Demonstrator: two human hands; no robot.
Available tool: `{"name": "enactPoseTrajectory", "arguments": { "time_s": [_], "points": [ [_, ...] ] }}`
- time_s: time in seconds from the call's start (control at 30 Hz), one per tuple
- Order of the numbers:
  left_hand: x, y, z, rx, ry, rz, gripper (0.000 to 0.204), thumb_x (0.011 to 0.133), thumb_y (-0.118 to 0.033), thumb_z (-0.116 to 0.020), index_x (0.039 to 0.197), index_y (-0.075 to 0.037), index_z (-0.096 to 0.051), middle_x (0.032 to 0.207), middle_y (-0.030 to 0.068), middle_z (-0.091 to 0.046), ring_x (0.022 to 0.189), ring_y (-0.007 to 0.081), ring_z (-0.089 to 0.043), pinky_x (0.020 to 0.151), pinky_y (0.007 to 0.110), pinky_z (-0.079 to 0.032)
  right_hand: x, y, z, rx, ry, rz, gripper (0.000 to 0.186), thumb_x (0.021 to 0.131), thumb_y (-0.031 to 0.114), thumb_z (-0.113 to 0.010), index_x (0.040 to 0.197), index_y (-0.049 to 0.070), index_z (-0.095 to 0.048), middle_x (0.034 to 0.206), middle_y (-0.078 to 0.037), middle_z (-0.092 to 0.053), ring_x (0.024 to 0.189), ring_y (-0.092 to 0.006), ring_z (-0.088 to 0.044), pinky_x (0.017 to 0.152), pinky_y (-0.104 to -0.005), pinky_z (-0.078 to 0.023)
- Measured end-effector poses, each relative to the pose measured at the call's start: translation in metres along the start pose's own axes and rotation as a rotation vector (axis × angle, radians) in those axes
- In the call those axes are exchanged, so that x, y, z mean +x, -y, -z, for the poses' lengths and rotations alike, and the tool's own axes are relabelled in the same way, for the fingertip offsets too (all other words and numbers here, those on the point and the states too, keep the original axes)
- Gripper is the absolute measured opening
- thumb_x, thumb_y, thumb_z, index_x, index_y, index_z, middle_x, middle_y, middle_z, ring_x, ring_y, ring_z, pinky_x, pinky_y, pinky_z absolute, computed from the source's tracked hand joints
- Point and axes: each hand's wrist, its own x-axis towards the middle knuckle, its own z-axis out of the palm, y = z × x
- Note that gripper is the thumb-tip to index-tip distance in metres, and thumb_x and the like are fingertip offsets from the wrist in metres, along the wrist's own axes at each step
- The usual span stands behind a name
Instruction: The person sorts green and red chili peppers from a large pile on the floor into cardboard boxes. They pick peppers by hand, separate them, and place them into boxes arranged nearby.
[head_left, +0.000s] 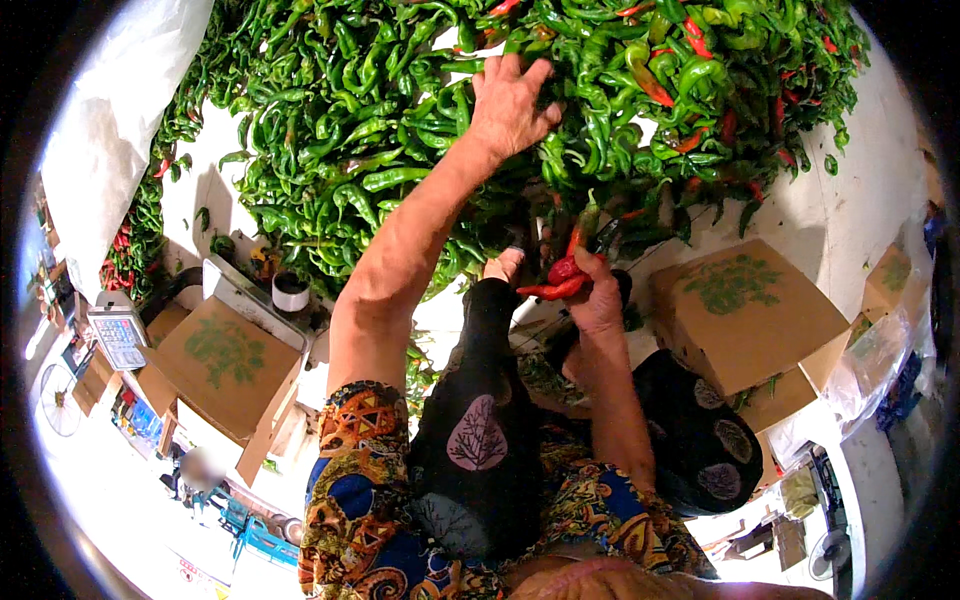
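A large heap of long green peppers (pixel 345 150) fills the far side, with some red ones mixed in. My left hand (pixel 512 108) reaches over the heap, palm down, its fingers apart and bent onto the peppers; the fingertips are partly hidden. Nothing shows held in it. Closer to my body, my right hand (pixel 597 295) is closed around several red peppers (pixel 562 277). One of these, pointing up, is red below and greenish toward its top. Below the near edge of the heap is my leg, in dark trousers with a leaf print (pixel 478 432).
Cardboard boxes with green printing stand at left (pixel 222 360) and right (pixel 740 305). A scale with a display (pixel 118 335) and a white cup (pixel 290 291) are at the left. White plastic sheeting (pixel 115 120) hangs at far left; clear plastic (pixel 875 365) lies by the right box.
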Motion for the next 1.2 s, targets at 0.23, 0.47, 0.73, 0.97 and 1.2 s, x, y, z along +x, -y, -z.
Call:
{"name": "enactPoseTrajectory", "arguments": {
  "time_s": [0.23, 0.47, 0.73, 0.97, 1.2],
  "points": [
    [-0.013, 0.0, 0.014, -0.08, -0.174, -0.068, 0.027, 0.075, -0.016, -0.066, 0.1, -0.007, -0.059, 0.097, 0.0157, -0.052, 0.089, 0.0354, -0.049, 0.074, 0.045, -0.042, 0.008, -0.011, 0.011, 0.019, 0.093, -0.037, 0.046, 0.081, 0.015, -0.064, 0.123, 0.002, -0.05, 0.11, -0.012, -0.061, 0.094, -0.0225, -0.06, 0.083, -0.0359, -0.048],
    [0.052, 0.032, 0.003, 0.051, -0.264, 0.208, 0.026, 0.077, -0.019, -0.063, 0.099, -0.008, -0.059, 0.094, 0.0161, -0.058, 0.069, 0.0391, -0.061, 0.059, 0.048, -0.05, 0.0, -0.004, -0.016, 0.007, 0.05, -0.071, 0.034, 0.078, 0.017, -0.068, 0.109, 0.009, -0.059, 0.094, -0.001, -0.063, 0.08, -0.0159, -0.06, 0.075, -0.031, -0.05],
    [0.081, 0.02, -0.027, 0.337, 0.05, 0.2, 0.021, 0.078, -0.014, -0.057, 0.097, -0.007, -0.061, 0.103, 0.0169, -0.057, 0.082, 0.034, -0.065, 0.07, 0.043, -0.051, 0.003, -0.015, 0.015, -0.103, 0.066, -0.069, 0.049, 0.082, 0.018, -0.063, 0.126, 0.002, -0.048, 0.111, -0.014, -0.061, 0.092, -0.0215, -0.06, 0.082, -0.0359, -0.049],
    [0.007, 0.03, 0.018, -0.178, 0.079, 0.217, 0.029, 0.079, -0.031, -0.068, 0.095, -0.006, -0.067, 0.085, 0.0172, -0.066, 0.076, 0.0297, -0.065, 0.065, 0.039, -0.051, 0.001, -0.011, 0.007, 0.044, 0.103, -0.058, 0.05, 0.082, 0.017, -0.062, 0.128, 0.003, -0.047, 0.115, -0.014, -0.059, 0.089, -0.0197, -0.059, 0.076, -0.0329, -0.049],
    [-0.088, -0.02, 0.06, -1.073, 0.36, 0.593, 0.021, 0.087, -0.024, -0.063, 0.085, -0.004, -0.06, 0.073, -0.0051, -0.054, 0.068, 0.0064, -0.046, 0.062, 0.022, -0.037, 0.003, 0.005, -0.004, 0.105, 0.159, -0.013, 0.043, 0.083, 0.018, -0.062, 0.122, 0.005, -0.051, 0.112, -0.009, -0.06, 0.092, -0.0209, -0.059, 0.081, -0.0347, -0.048]
  ]
}}
